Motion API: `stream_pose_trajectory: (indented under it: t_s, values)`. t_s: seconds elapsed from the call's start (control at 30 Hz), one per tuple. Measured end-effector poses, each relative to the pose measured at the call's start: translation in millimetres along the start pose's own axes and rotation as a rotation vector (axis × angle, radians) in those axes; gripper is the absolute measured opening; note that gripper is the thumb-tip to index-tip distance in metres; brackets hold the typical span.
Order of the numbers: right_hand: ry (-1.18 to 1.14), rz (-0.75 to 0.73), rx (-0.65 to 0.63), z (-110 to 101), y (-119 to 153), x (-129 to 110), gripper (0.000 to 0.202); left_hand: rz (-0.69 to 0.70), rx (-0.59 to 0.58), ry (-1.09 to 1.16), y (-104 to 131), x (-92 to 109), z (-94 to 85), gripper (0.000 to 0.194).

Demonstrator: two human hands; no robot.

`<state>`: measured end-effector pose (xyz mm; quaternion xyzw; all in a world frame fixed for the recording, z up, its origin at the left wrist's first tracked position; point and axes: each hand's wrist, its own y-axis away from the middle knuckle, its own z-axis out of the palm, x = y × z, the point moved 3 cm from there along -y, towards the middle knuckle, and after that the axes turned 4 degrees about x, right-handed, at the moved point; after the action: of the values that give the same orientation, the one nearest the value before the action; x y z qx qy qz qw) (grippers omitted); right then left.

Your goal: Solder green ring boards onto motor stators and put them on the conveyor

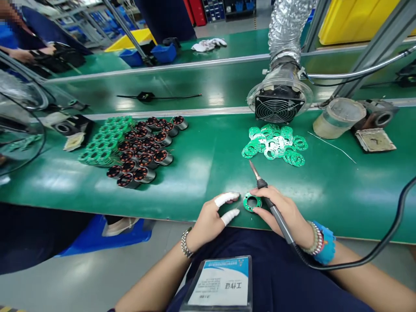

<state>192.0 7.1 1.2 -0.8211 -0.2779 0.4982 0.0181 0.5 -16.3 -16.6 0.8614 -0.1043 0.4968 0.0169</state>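
My right hand is closed around a soldering iron, whose metal tip points up and away over the bench. The thumb and index finger of that same hand touch a round part topped by a green ring-shaped circuit board, which sits near the bench's front edge. Just left of this part is my left hand, empty, its thumb and index finger apart. White covers wrap those two fingertips. Beyond lies a loose pile of green ring boards. Several motor stators with copper windings stand to the left.
Green-topped parts stand in rows beside the stators. At the back hangs a fume fan on a foil duct. A cloudy tub and an iron stand are at right. The iron's black cable loops over my right forearm.
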Motion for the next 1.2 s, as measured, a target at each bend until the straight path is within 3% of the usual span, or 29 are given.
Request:
stream_pose_trajectory:
  t_s: [0.07, 0.13, 0.37, 0.63, 0.87, 1.2]
  values:
    - [-0.006, 0.001, 0.000, 0.1, -0.1, 0.4, 0.033, -0.007, -0.002, 0.077, -6.2, 1.1, -4.1, 0.015]
    - [-0.003, 0.006, -0.004, -0.7, 0.2, 0.4, 0.034, -0.051, 0.000, 0.199, -14.3, 5.0, -3.5, 0.007]
    - [0.040, -0.061, 0.044, -4.8, -7.4, -6.8, 0.029, -0.399, -0.141, 0.666, -32.7, 13.8, 15.5, 0.018]
    - [0.023, -0.138, -0.017, 5.0, -28.2, -18.6, 0.020, -0.430, -0.127, 0.587, -31.3, 11.8, 12.7, 0.018]
    - [0.065, -0.134, -0.055, 4.4, -28.7, -21.9, 0.019, -0.408, -0.128, 0.555, -29.0, 10.0, 9.0, 0.017]
    - [0.108, -0.164, 0.046, 5.2, -21.4, -23.2, 0.022, -0.451, -0.172, 0.721, -25.2, 7.5, 15.3, 0.025]
